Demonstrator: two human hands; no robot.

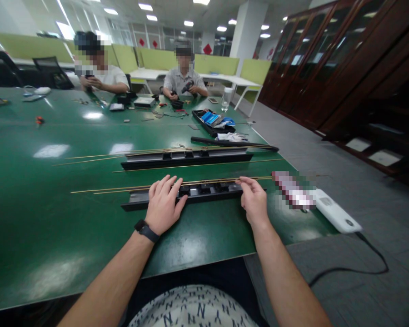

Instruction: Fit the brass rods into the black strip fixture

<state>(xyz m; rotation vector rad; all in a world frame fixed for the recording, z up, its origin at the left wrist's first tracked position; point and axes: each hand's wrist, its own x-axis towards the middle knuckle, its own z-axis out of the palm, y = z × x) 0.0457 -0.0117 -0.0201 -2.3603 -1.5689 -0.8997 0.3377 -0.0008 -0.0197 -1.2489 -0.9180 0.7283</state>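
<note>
your left hand [165, 204] lies, fingers slightly spread, over the nearer of two black trays [207, 197]; your right hand [254, 197] pinches one or both of two thin rods [122, 188]

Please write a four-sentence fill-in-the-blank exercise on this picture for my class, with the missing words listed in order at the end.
1. A dark wristband is worn on the person's ____ arm.
2. The person's right hand touches thin golden rods near the ____ end of the nearer long black channel.
3. Across the glossy green table sit ____ other people.
4. A black cable runs from the ____ oblong device at the table's edge.

Missing words: left; right; two; white.
</note>
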